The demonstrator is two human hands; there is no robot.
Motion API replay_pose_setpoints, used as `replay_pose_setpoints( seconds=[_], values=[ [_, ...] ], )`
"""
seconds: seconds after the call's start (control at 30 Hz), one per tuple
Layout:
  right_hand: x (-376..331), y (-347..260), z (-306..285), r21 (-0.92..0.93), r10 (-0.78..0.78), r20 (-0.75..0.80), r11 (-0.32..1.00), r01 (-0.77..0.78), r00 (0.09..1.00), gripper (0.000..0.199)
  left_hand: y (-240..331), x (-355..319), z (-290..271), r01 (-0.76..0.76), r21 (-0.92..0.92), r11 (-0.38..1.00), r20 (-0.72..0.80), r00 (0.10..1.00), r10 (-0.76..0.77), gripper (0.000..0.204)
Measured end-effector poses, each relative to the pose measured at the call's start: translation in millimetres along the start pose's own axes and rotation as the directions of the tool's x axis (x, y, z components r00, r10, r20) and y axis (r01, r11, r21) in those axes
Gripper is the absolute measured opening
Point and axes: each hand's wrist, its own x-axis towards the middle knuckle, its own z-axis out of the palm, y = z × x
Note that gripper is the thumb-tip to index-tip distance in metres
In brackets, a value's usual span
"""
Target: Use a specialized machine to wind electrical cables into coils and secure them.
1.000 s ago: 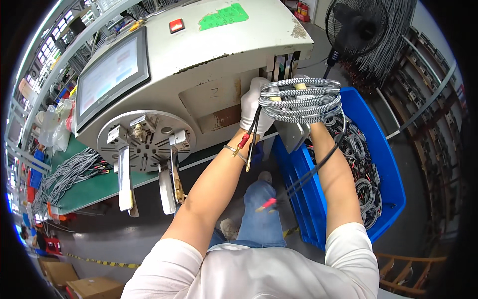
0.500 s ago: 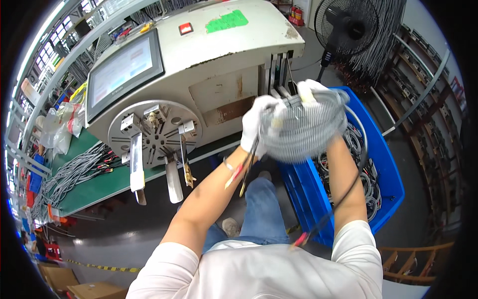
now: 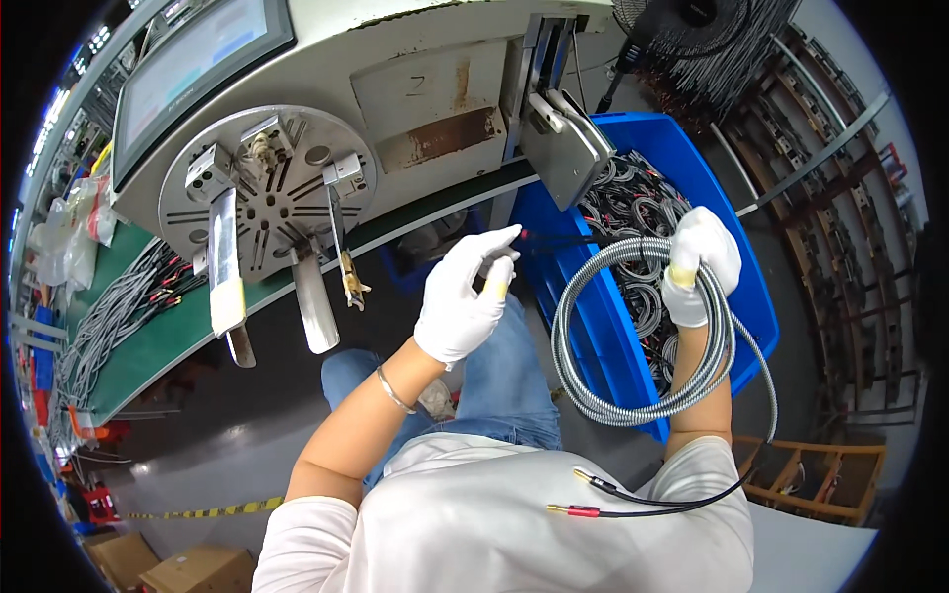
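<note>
A coil of grey braided cable (image 3: 568, 361) hangs in several loops from my right hand (image 3: 707, 262), whose gloved fingers are closed around one side of it. One end of the cable trails down in front of my shirt and splits into two black leads with gold-tipped plugs, one with a red sleeve (image 3: 583, 511). The other end's dark leads (image 3: 559, 239) point left from the top of the coil toward my left hand (image 3: 463, 301). That gloved hand is open, thumb and forefinger apart, its fingertips close to the leads' tips; whether they touch, I cannot tell.
A blue bin (image 3: 756, 296) of coiled cables stands below and beyond my right hand. At left is a machine with a slotted round plate (image 3: 267, 198) and projecting metal arms. Straight cables (image 3: 109, 326) lie on the green bench. A black fan (image 3: 692, 40) stands behind the bin.
Both hands were together on the blurred coil near the machine. Now the coil is lower and nearer, held in my right hand alone, and my left hand has moved away left. The view has shifted.
</note>
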Motion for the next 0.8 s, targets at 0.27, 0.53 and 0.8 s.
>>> replay_pose_setpoints(
  seconds=[0.27,0.53,0.8],
  values=[
    [11,-42,-17,0.064,-0.198,0.129,0.979,0.192,0.972,0.024,47,3,-10,-0.259,0.030,0.965,0.145,0.957,0.253,0.050],
    [35,-79,-16,0.063,-0.359,0.382,0.930,0.363,0.852,0.037,57,0,-10,-0.217,-0.198,0.956,0.401,0.872,0.281,0.042],
    [38,-95,-19,0.020,-0.406,0.446,0.895,0.445,0.798,0.043,57,-4,-13,-0.250,-0.290,0.924,0.303,0.892,0.336,0.035]
  ],
)
